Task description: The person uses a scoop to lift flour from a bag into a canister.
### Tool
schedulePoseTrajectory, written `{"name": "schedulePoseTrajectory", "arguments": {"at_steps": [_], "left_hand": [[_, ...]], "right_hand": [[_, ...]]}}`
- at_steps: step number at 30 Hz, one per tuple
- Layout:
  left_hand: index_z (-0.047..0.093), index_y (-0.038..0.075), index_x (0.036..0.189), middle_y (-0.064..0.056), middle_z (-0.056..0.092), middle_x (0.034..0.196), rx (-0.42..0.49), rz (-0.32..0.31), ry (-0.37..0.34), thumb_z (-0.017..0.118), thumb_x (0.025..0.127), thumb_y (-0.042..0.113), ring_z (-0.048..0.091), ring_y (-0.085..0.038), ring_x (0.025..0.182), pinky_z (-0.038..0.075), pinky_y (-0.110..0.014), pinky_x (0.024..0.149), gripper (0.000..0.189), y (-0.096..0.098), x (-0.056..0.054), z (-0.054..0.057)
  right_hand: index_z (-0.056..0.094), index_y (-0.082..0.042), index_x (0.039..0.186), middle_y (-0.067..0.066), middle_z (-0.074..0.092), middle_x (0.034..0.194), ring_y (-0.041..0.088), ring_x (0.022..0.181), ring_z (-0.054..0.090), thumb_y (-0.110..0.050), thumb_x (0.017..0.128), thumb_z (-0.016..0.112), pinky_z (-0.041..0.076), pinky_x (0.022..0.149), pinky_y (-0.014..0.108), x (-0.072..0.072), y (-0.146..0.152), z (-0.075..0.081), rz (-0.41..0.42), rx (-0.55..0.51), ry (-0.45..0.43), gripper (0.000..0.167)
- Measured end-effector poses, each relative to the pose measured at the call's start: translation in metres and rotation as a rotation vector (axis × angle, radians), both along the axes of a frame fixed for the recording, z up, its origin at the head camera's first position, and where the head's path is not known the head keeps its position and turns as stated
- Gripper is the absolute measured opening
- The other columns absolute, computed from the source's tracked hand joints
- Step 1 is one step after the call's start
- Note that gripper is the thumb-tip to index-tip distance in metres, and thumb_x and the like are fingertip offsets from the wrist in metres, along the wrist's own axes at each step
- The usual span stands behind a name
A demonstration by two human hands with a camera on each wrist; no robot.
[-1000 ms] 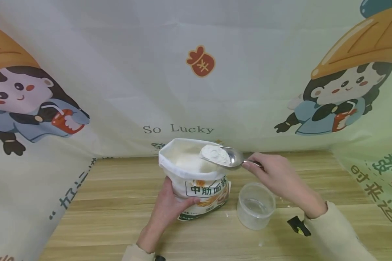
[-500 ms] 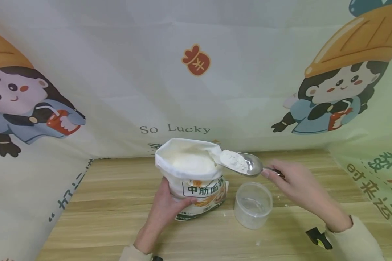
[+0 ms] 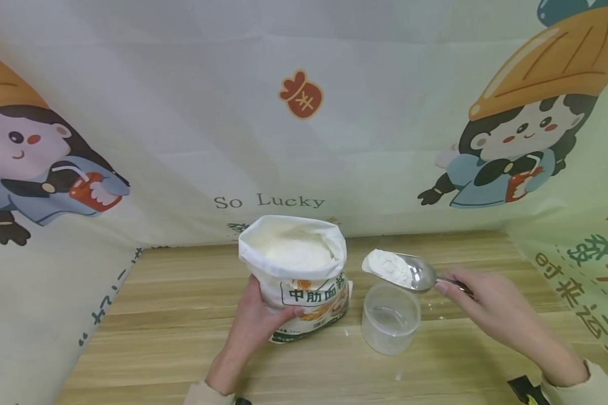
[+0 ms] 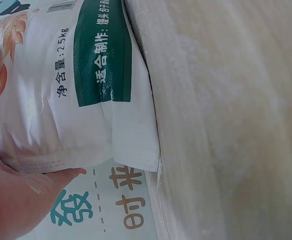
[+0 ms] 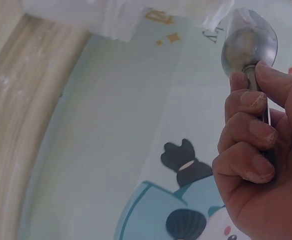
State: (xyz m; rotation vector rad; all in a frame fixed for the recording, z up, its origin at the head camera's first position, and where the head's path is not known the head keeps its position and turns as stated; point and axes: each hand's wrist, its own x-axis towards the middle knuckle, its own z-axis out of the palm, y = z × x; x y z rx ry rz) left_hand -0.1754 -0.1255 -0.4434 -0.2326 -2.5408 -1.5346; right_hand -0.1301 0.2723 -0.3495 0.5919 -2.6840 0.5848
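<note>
A white flour bag (image 3: 311,306) stands with its top folded open, and pale flour (image 3: 296,253) shows inside. Against its lower left side, my left hand (image 3: 260,323) grips it, thumb across the front print; in the left wrist view that hand (image 4: 15,200) reaches round the bag (image 4: 40,115). My right hand (image 3: 491,306) holds a metal scoop (image 3: 424,275) by its handle, heaped with white flour (image 3: 391,267). The scoop is above the back of a clear round plastic tub (image 3: 390,334). In the right wrist view, curled fingers (image 5: 251,125) wrap the handle below the scoop's bowl (image 5: 250,45).
The wood-grain table (image 3: 152,337) carries small flour specks right of the bag and near the tub. A printed cloth (image 3: 208,112) stands up behind the table and along both sides. A black item (image 3: 527,389) sits at my right sleeve.
My right hand has drawn the flour-filled scoop from over the bag's mouth rightward and slightly nearer, to above the tub. The left hand keeps its grip on the bag.
</note>
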Motion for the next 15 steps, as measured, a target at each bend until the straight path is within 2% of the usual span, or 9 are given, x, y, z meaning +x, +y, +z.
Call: {"name": "schedulePoseTrajectory", "arguments": {"at_steps": [5, 8, 15], "left_hand": [[0.038, 0.01, 0.15, -0.011, 0.06, 0.136, 0.008, -0.003, 0.001, 0.1, 0.065, 0.024, 0.058, -0.032, 0.126, 0.042, -0.055, 0.112, 0.105, 0.0, -0.001, -0.001], [0.039, 0.011, 0.15, -0.011, 0.06, 0.136, 0.011, -0.003, -0.001, 0.1, 0.065, 0.024, 0.058, -0.033, 0.127, 0.042, -0.055, 0.113, 0.105, 0.0, -0.002, -0.001], [0.038, 0.01, 0.149, -0.012, 0.06, 0.136, -0.003, 0.007, -0.008, 0.1, 0.066, 0.024, 0.058, -0.033, 0.127, 0.042, -0.055, 0.112, 0.105, 0.0, -0.001, -0.002]], "right_hand": [[0.066, -0.02, 0.086, -0.017, 0.041, 0.065, 0.0, 0.058, 0.037, -0.019, 0.099, 0.071, 0.033, 0.051, 0.023, 0.007, 0.012, -0.006, -0.013, 0.015, -0.045, 0.014], [0.062, -0.023, 0.083, -0.018, 0.039, 0.065, -0.002, 0.058, 0.036, -0.018, 0.099, 0.071, 0.033, 0.051, 0.022, 0.009, 0.018, -0.011, -0.002, 0.025, -0.038, 0.019], [0.068, -0.024, 0.088, -0.019, 0.047, 0.069, -0.001, 0.062, 0.041, -0.023, 0.1, 0.07, 0.037, 0.054, 0.023, 0.012, 0.03, -0.019, -0.005, 0.063, -0.123, 0.012]]}}
